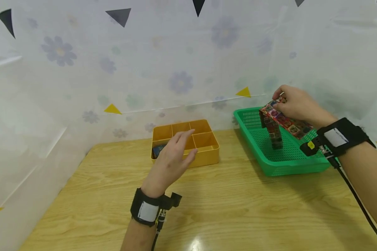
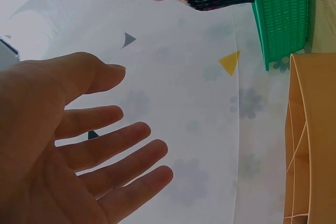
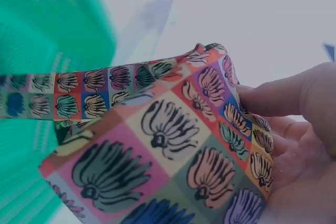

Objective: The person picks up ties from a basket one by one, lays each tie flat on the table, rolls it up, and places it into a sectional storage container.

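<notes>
My right hand (image 1: 296, 104) pinches a long printed cloth strip (image 3: 168, 135) between thumb and fingers, above the green basket (image 1: 293, 167). Squares of many colours with a banana-bunch-like print cover the cloth. One part hangs down into the basket, while a broader part slants towards the wrist. With its fingers spread and holding nothing, my left hand (image 1: 171, 162) hovers in front of the orange divided box (image 1: 204, 158), hiding part of it. In the box's front left compartment lies a dark blue thing (image 1: 157, 150), partly hidden by the hand.
Both containers stand towards the back of a wooden table (image 1: 113, 195), the orange box left of the basket. Behind them hangs a pale flowered sheet (image 1: 138, 69) with black and yellow triangles. A cable (image 1: 355, 193) runs from the right wrist band.
</notes>
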### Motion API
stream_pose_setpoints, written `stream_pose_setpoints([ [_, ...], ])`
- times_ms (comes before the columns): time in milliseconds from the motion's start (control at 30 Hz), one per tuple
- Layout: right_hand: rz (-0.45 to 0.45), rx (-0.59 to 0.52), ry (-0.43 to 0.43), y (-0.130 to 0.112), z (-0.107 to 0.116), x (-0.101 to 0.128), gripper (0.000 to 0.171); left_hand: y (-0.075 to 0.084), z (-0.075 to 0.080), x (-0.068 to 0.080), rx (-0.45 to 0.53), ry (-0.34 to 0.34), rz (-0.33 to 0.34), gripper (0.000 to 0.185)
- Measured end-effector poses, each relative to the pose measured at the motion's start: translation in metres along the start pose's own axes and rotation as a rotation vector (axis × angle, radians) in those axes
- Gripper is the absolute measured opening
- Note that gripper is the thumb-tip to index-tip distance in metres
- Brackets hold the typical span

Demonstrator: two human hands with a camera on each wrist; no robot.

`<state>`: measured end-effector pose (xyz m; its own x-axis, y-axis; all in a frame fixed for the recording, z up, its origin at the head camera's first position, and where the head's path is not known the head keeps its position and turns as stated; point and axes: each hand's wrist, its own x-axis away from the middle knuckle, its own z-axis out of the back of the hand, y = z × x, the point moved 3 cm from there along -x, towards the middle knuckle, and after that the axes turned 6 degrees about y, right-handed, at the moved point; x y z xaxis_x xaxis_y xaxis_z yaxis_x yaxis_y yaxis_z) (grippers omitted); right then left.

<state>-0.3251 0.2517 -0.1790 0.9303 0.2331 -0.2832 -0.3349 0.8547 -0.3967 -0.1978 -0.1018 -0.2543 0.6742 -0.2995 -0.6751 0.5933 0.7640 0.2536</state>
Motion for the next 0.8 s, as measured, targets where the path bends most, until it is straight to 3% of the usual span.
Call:
stream_pose_setpoints([
  [200, 0.069, -0.011, 0.054, -0.043, 0.003, 0.009, 0.032, -0.003, -0.001, 0.001, 0.007, -0.010, -0.001, 0.052],
  [400, 0.217, -0.034, 0.149, -0.086, 0.003, 0.020, 0.027, -0.004, -0.002, 0.001, 0.055, -0.054, 0.045, 0.042],
  [500, 0.336, -0.067, 0.219, -0.105, 0.002, 0.025, 0.024, -0.003, -0.004, 0.000, 0.152, -0.104, 0.081, 0.038],
  [633, 0.493, -0.137, 0.284, -0.124, -0.005, 0.032, 0.022, 0.003, -0.013, -0.002, 0.358, -0.220, 0.134, 0.034],
  [800, 0.622, -0.227, 0.278, -0.138, -0.024, 0.043, 0.022, 0.013, -0.029, -0.004, 0.562, -0.370, 0.171, 0.041],
])
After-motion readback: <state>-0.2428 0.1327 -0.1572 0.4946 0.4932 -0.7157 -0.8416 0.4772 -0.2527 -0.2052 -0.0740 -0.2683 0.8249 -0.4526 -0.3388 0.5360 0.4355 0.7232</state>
